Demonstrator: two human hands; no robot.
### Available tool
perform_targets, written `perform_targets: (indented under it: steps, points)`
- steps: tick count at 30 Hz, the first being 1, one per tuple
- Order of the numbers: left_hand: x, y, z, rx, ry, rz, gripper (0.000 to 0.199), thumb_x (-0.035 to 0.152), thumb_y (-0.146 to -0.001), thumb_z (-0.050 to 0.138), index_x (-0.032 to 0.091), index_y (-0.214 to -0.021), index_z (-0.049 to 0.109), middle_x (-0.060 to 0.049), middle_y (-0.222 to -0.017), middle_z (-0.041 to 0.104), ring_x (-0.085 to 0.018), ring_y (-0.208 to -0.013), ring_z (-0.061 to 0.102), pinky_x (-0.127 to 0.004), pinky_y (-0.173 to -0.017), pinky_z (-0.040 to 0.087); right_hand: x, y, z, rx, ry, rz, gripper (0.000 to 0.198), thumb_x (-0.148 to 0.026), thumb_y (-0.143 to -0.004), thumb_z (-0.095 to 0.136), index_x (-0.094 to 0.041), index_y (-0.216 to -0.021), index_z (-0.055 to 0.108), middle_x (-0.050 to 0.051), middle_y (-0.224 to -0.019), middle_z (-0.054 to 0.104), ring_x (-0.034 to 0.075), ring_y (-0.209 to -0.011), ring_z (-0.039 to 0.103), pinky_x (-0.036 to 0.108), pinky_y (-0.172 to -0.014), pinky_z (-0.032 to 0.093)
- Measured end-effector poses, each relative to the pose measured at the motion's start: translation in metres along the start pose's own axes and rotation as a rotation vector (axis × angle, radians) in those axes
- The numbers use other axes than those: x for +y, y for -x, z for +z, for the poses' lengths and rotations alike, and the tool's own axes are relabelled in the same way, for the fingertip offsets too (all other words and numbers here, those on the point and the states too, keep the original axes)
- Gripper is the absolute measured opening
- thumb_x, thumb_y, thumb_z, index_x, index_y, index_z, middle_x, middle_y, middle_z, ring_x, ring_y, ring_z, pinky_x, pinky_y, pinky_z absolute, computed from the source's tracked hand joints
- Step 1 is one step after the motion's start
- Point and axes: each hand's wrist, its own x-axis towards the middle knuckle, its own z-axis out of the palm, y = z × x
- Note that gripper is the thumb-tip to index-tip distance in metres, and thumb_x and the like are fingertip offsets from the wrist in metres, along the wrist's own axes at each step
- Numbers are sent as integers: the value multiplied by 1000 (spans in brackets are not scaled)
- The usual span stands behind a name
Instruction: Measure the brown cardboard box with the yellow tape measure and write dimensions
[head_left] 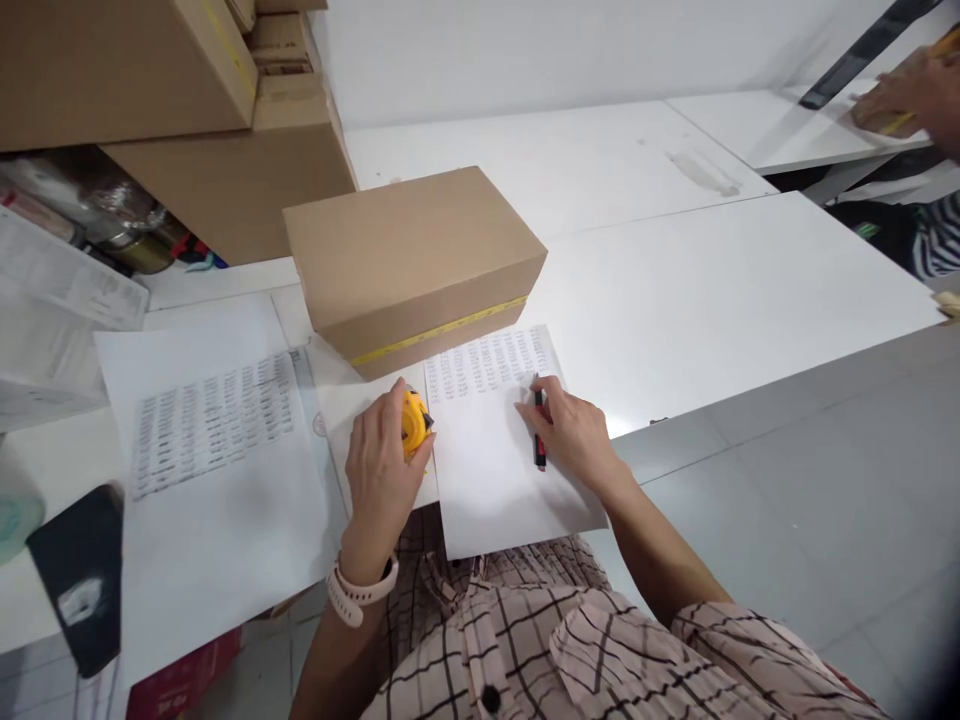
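My left hand point(384, 455) is closed around a yellow tape measure point(414, 424), at the left edge of a sheet of paper point(499, 480). Rows of small handwriting fill the upper part of this sheet, and its lower edge hangs past the table's front. Over the sheet's right side, my right hand point(574, 428) pinches a slim black-and-red pen point(539, 440) near the last written rows. A closed cardboard box point(420, 250) stands just behind the paper, with a yellow strip along its front side. Neither hand touches the box.
Another written sheet point(225, 530) lies to the left, beside a dark flat phone-like object point(82, 580). Stacked cardboard boxes point(225, 180) rise at the back left. The white table point(675, 300) extends right. At the far right, another person's hand point(911, 95) holds a brown object.
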Motion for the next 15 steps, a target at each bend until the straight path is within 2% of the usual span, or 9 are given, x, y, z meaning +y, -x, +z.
perform_targets:
  steps: [3, 5, 8, 10, 13, 15]
  points:
    - [-2, -5, 4, -57, -66, 67, 54, 27, -96, 58, 15, -148, 47, -20, -137, 60, -37, -128, 55, -57, -109, 44, 2, -3, -5, -54, 44, -68, 30, -23, -98, 37, -19, -123, 53, 7, -88, 74, 21, -63, 63, 30, -54, 30]
    - [1, -3, 5, -57, -98, 134, 55, 34, -99, 56, 14, -148, 46, -22, -148, 52, -40, -141, 44, -63, -117, 33, 4, -4, -7, -74, 53, -97, 34, -19, -96, 35, -17, -122, 57, 9, -92, 75, 21, -66, 65, 31, -55, 33]
    - [12, 7, 6, -171, -65, 357, 72, 50, -96, 60, 14, -154, 39, -21, -162, 36, -40, -155, 22, -63, -123, 21, 11, -5, -9, -51, -38, -120, 33, -19, -94, 37, -18, -113, 64, 9, -93, 75, 20, -66, 65, 31, -59, 40]
    - [20, 15, 11, -315, -12, 502, 83, 62, -91, 61, 16, -156, 36, -19, -165, 32, -37, -157, 18, -60, -124, 21, 17, -6, -11, -16, -181, -114, 30, -20, -93, 40, -19, -109, 67, 6, -84, 74, 18, -61, 63, 31, -61, 44]
    - [30, 24, 21, -453, -17, 561, 95, 71, -84, 64, 18, -157, 35, -18, -166, 30, -36, -157, 19, -59, -125, 20, 27, -6, -19, 17, -430, -81, 28, -23, -93, 45, -20, -107, 68, 3, -76, 73, 16, -59, 64, 32, -62, 51]
    - [35, 27, 28, -482, -67, 542, 99, 67, -81, 70, 17, -158, 34, -19, -167, 27, -38, -157, 19, -60, -125, 20, 35, -6, -24, 33, -537, -79, 27, -26, -93, 48, -21, -110, 68, 4, -84, 76, 19, -72, 71, 34, -68, 56]
